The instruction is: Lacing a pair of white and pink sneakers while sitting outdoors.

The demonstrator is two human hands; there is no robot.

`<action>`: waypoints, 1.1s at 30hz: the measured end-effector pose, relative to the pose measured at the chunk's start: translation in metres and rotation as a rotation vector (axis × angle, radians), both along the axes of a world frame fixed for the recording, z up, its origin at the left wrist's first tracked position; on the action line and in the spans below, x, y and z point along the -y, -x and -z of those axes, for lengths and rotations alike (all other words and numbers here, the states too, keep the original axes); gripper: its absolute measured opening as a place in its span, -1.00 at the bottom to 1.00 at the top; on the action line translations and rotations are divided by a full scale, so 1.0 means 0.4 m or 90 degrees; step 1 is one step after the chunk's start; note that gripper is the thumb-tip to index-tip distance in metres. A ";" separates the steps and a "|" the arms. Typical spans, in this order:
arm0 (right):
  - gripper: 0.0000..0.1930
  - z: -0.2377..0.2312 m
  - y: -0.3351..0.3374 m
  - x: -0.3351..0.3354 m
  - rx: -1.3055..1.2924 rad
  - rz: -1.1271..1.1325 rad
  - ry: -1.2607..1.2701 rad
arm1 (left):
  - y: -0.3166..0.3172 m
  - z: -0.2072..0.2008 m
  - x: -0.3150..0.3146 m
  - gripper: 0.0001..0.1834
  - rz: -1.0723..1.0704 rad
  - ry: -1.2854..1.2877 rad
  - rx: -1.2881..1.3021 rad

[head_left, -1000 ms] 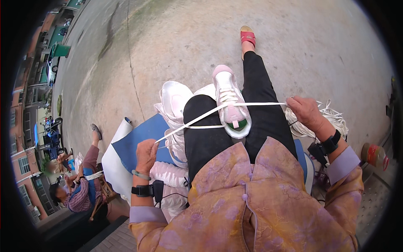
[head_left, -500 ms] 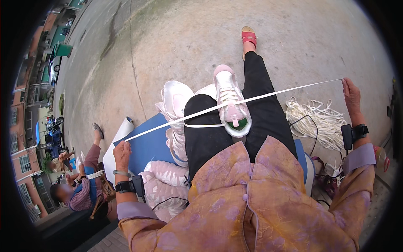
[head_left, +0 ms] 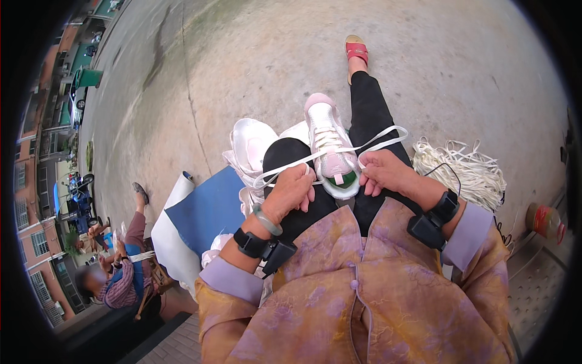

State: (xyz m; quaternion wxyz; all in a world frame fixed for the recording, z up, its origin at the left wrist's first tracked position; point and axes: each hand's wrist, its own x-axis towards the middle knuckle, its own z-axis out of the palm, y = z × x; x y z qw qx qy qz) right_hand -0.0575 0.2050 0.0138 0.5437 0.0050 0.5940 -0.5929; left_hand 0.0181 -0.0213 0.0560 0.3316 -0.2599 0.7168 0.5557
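A white and pink sneaker (head_left: 333, 161) rests between my thighs, toe pointing away and its front rows laced. A flat white shoelace (head_left: 305, 160) crosses over its tongue, slack and curling into a loop on each side. My left hand (head_left: 293, 187) is closed on the lace just left of the shoe's opening. On the other side, close to the collar, my right hand (head_left: 385, 172) pinches the lace too. Fingertips of both hands are partly hidden by the backs of the hands. A green lining shows inside the shoe.
White and pink shoe uppers (head_left: 251, 138) are heaped beside my left knee, next to a blue sheet (head_left: 206, 203). A tangled pile of white laces (head_left: 461, 173) lies to the right, and a jar (head_left: 539, 218) stands farther right. Another person (head_left: 124, 285) sits at far left.
Both hands have come inward from far apart to either side of the shoe's opening. The lace, stretched taut before, now hangs in loose loops.
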 end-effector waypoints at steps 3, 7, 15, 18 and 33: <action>-0.85 0.025 0.033 0.041 -0.119 -0.049 -0.096 | 0.042 0.024 -0.021 -0.78 0.017 0.078 -0.021; -0.84 0.056 0.058 0.080 -0.241 0.021 -0.100 | 0.079 0.063 -0.017 -0.80 -0.047 0.115 -0.092; -0.83 0.095 0.055 0.074 -0.395 0.162 -0.009 | 0.051 0.044 -0.022 -0.81 -0.154 0.082 -0.156; -0.88 0.086 0.033 0.080 -0.390 0.229 -0.026 | 0.013 0.086 0.008 -0.80 -0.137 0.175 -0.368; -0.92 0.084 -0.002 0.102 -0.234 0.353 -0.035 | 0.012 0.071 -0.024 -0.82 -0.394 -0.167 -0.234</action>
